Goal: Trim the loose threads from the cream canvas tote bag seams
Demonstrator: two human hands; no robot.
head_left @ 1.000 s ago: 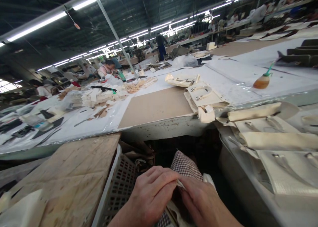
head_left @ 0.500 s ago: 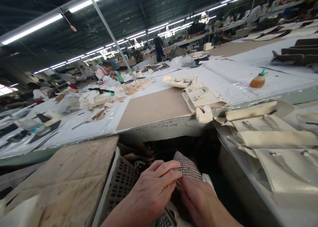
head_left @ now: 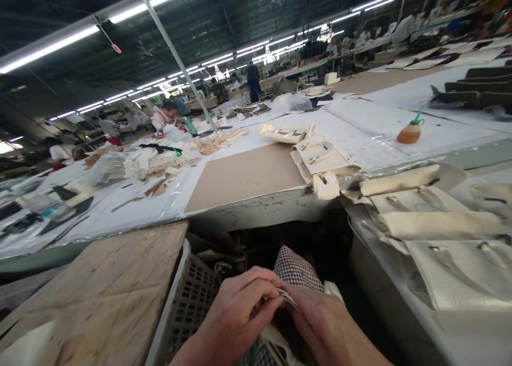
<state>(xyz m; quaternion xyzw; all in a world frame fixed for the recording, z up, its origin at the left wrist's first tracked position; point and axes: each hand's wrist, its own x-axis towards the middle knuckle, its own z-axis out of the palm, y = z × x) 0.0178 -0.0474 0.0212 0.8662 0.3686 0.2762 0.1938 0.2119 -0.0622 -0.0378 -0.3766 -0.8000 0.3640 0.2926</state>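
Cream panel (head_left: 288, 299), seemingly unfinished, is right of the plastic basket (head_left: 196, 289), its edge pinched tight by left hand (head_left: 238, 308) and right hand (head_left: 325, 313) fingers.

Back slid the left hand (head_left: 238, 307), I saw, its fingers lifting off the right hand (head_left: 322, 312) and curling, and more of the pale edge (head_left: 289, 299) showed between the two; my view swung slightly rightward.

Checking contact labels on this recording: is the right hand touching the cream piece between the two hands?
Touching. The head view shows the right hand closed on the cream piece, with no gap between them.
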